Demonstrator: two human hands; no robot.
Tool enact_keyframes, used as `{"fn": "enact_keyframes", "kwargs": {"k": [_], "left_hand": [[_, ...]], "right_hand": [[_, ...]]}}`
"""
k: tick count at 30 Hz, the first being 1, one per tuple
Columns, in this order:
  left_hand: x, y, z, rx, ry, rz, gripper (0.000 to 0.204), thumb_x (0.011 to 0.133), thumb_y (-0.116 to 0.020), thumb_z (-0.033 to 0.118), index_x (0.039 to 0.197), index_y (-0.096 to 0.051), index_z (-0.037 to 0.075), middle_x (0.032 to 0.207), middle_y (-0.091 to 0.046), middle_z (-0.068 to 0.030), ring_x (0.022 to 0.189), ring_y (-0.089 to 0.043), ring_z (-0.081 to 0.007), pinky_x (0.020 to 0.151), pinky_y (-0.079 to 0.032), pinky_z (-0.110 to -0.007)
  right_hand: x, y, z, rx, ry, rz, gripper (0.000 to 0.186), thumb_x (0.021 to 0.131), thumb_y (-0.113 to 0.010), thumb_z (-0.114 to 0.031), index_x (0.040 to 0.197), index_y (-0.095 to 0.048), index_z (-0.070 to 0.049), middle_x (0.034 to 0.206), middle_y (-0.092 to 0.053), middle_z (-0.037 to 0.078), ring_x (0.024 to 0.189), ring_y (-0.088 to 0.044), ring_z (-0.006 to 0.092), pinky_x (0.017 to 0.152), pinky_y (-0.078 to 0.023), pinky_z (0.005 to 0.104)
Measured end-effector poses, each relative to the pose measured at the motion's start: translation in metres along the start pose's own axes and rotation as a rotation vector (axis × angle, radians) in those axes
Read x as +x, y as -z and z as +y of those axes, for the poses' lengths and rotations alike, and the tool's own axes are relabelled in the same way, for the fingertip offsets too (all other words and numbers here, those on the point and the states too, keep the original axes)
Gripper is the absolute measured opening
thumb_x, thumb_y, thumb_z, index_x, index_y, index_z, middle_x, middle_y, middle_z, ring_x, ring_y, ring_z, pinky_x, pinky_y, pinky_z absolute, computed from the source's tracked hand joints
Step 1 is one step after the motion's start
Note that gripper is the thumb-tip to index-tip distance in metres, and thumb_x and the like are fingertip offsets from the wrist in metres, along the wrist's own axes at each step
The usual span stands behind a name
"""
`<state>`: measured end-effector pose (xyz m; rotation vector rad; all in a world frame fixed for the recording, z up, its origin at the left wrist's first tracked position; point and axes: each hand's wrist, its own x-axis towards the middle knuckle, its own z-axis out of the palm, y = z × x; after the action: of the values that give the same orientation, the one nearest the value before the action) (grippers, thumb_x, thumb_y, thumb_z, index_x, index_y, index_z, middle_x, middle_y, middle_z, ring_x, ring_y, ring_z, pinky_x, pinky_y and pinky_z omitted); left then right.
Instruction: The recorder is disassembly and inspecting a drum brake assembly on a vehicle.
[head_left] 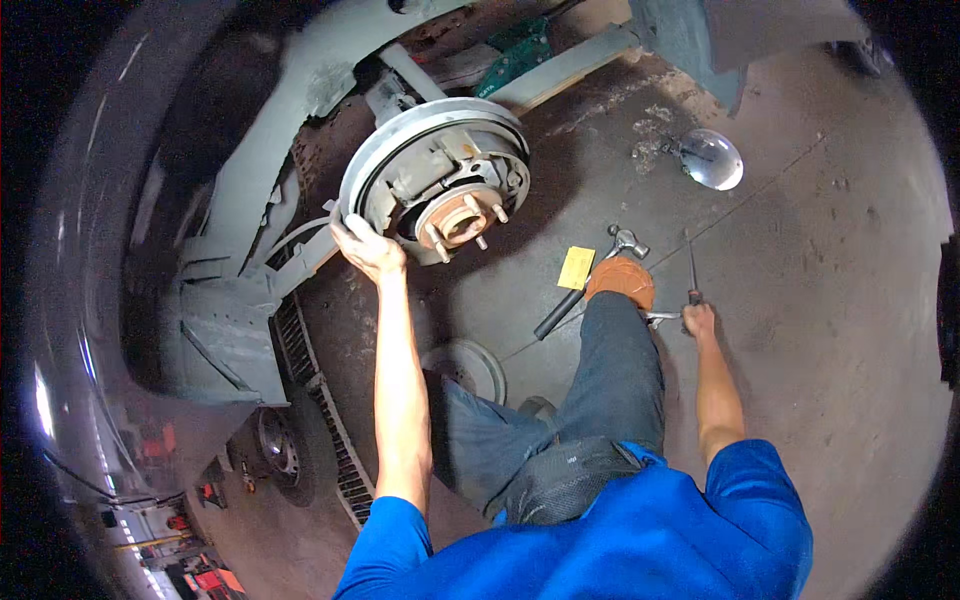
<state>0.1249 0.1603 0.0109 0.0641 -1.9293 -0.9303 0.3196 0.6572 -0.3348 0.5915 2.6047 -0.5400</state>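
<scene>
A drum brake assembly (430,165) hangs at the axle end, its round backing plate (362,172) tilted toward me. The rusty hub (462,222) with several wheel studs sits at its centre. My left hand (368,248) grips the plate's lower left rim, thumb in front and fingertips partly hidden behind. Down by the floor on the right, my right hand (699,319) is closed round the handle of a screwdriver (692,268), its shaft pointing away from me. A shiny metal tool (662,317) lies between that hand and my orange-brown shoe (622,278); its kind is unclear.
A ball-peen hammer (560,314) and a yellow card (576,268) lie left of my shoe. Farther off is a round lamp-like thing (711,160). A round metal ring-shaped part (482,365) rests beside my leg. The vehicle's frame (255,165) and a green jack (515,55) border the brake.
</scene>
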Motion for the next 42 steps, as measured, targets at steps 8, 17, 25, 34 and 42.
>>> {"fn": "enact_keyframes", "kwargs": {"k": [8,17,25,34,42], "left_hand": [[0.006,0.008,0.003,-0.004,-0.107,0.01,0.043,0.094,-0.039,0.03,0.114,-0.052,-0.006,0.113,-0.054,-0.0265,0.107,-0.051,-0.0411,0.095,-0.037,-0.046],[0.008,0.011,-0.003,-0.034,-0.133,0.02,0.042,0.094,-0.039,0.03,0.114,-0.053,-0.004,0.112,-0.055,-0.0262,0.106,-0.051,-0.0418,0.094,-0.037,-0.046],[0.007,0.014,-0.005,-0.034,-0.102,0.048,0.035,0.093,-0.045,0.024,0.112,-0.055,-0.004,0.111,-0.057,-0.024,0.106,-0.053,-0.0387,0.094,-0.039,-0.044],[0.008,0.014,-0.005,-0.043,-0.144,0.084,0.038,0.092,-0.045,0.028,0.111,-0.055,-0.003,0.109,-0.057,-0.023,0.102,-0.054,-0.0393,0.092,-0.039,-0.045],[0.01,0.015,-0.008,-0.019,-0.166,0.089,0.037,0.091,-0.045,0.025,0.11,-0.055,-0.005,0.105,-0.057,-0.0248,0.099,-0.054,-0.0413,0.09,-0.039,-0.046]], "right_hand": [[-0.081,0.062,-0.078,0.461,0.046,0.215,0.047,0.086,-0.05,-0.042,0.114,-0.062,-0.006,0.109,-0.06,0.028,0.107,-0.056,0.0397,0.093,-0.043,0.044],[-0.192,0.164,-0.188,0.63,0.169,0.125,0.035,0.086,-0.06,-0.029,0.111,-0.064,-0.005,0.096,-0.068,0.019,0.092,-0.066,0.0268,0.082,-0.049,0.0342],[-0.229,0.292,-0.282,0.397,0.949,0.332,0.027,0.081,-0.066,-0.016,0.102,-0.066,0.0,0.093,-0.068,0.015,0.086,-0.066,0.0276,0.078,-0.05,0.0331],[-0.226,0.353,-0.341,-0.094,1.131,0.482,0.025,0.079,-0.066,-0.017,0.102,-0.068,-0.011,0.078,-0.059,0.009,0.069,-0.059,0.0295,0.065,-0.049,0.0372],[-0.234,0.394,-0.379,-0.512,1.452,0.763,0.03,0.073,-0.068,-0.015,0.102,-0.063,-0.013,0.074,-0.051,0.006,0.068,-0.056,0.0259,0.062,-0.049,0.0356]]}}
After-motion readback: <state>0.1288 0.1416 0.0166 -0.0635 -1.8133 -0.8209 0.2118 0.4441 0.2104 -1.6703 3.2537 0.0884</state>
